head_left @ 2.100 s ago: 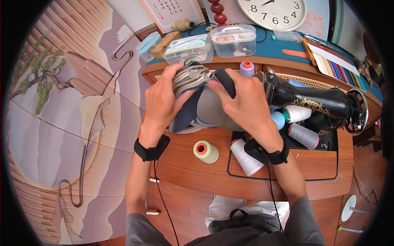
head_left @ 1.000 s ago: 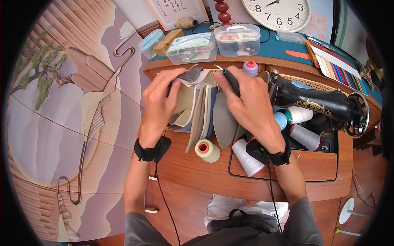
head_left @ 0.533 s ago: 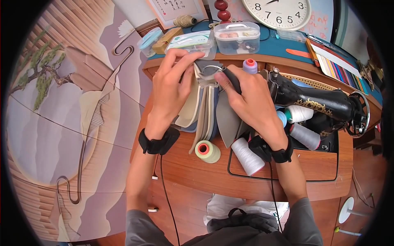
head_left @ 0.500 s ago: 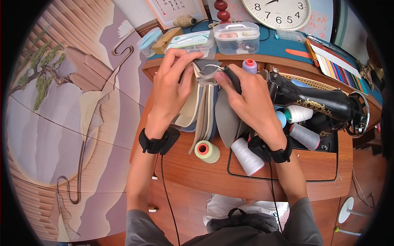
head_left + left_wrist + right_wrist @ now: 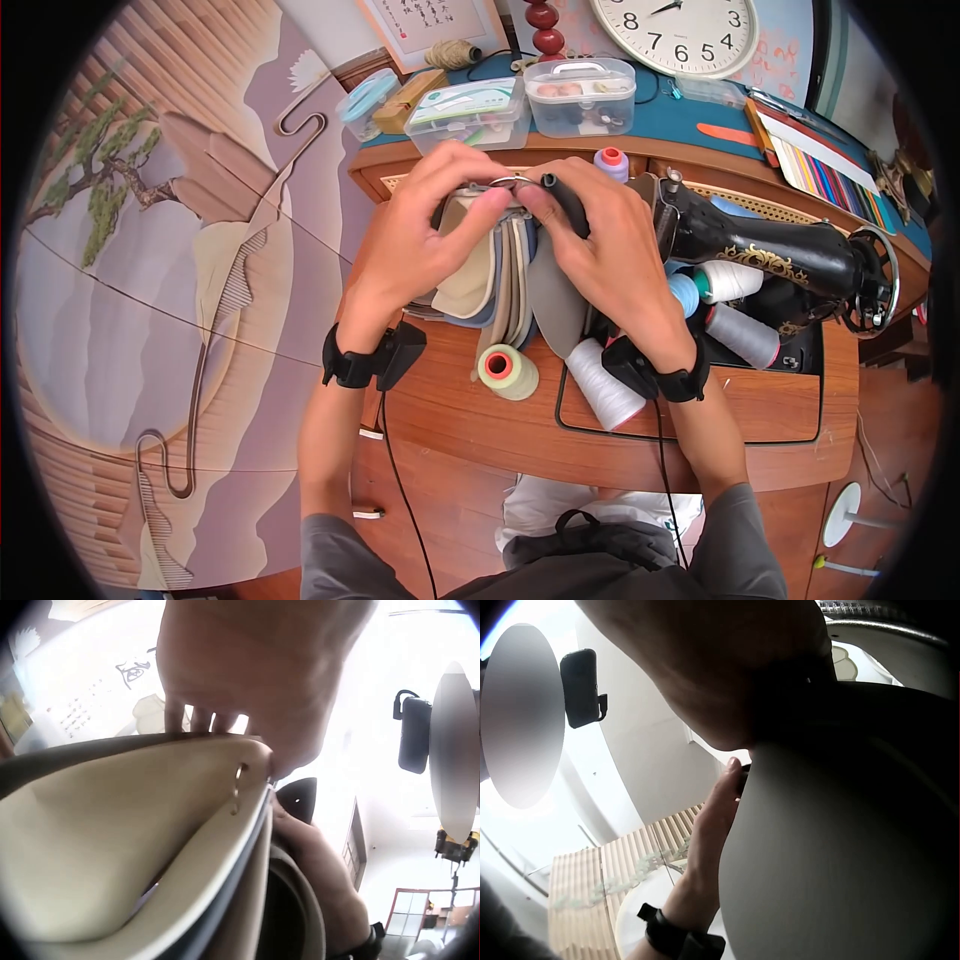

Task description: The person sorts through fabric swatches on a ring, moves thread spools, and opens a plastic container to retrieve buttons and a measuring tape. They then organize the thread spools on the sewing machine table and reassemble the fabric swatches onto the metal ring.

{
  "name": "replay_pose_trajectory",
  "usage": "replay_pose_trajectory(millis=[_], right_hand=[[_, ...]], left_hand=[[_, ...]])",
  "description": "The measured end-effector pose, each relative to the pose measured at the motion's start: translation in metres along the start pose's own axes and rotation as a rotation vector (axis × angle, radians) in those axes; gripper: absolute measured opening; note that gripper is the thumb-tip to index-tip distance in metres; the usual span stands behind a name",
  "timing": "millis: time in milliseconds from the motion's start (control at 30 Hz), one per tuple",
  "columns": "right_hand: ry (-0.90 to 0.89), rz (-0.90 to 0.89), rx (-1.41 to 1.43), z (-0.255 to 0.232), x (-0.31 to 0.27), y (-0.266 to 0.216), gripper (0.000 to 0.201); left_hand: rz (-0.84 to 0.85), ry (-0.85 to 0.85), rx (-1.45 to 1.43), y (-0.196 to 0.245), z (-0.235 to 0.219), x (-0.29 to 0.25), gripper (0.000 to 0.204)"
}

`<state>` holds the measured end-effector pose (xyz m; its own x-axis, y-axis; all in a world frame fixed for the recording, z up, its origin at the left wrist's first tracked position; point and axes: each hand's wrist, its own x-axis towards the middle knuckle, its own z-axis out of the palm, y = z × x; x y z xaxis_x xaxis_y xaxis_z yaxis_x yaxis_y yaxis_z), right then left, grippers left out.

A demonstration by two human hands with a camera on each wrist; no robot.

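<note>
A bundle of leather-like swatches (image 5: pixel 513 280) in cream, tan, grey and blue hangs fanned out below my hands, strung on a metal ring (image 5: pixel 516 181). My left hand (image 5: pixel 420 222) grips the top end of the bundle, its thumb right at the ring. With thumb and fingers my right hand (image 5: pixel 603 228) holds a curled dark grey swatch and the ring's other side. In the left wrist view the ring passes through holes in a cream swatch (image 5: pixel 97 855). A broad grey swatch (image 5: pixel 817 877) fills much of the right wrist view.
Below the swatches stands a pale green thread cone (image 5: pixel 509 372), with a white thread cone (image 5: pixel 603 385) to its right. A black sewing machine (image 5: pixel 765 250) lies at the right among several thread spools. Plastic boxes (image 5: pixel 580 98) line the blue-topped shelf behind.
The bunched swatches have dropped from my left hand to hang fanned out. That hand has lowered the raised grey flap and brought its thumb to the ring; the right hand stays nearly in place.
</note>
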<state>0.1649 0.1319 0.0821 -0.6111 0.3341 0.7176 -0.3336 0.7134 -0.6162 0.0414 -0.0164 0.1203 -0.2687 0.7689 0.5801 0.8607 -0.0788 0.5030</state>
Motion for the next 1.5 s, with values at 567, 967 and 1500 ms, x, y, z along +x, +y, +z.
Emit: replay_pose_trajectory(millis=[567, 967, 1500], right_hand=[[0.147, 0.082, 0.098, -0.002, 0.004, 0.004, 0.022], [0.161, -0.029, 0.057, 0.001, 0.002, 0.007, 0.016], [0.037, -0.137, 0.015, -0.001, 0.001, 0.016, 0.035]], left_hand=[[0.010, 0.162, -0.032, -0.018, 0.002, -0.022, 0.030], [0.148, 0.143, 0.227, -0.025, -0.006, -0.027, 0.052], [0.296, -0.201, 0.521, -0.017, -0.044, 0.014, 0.045]])
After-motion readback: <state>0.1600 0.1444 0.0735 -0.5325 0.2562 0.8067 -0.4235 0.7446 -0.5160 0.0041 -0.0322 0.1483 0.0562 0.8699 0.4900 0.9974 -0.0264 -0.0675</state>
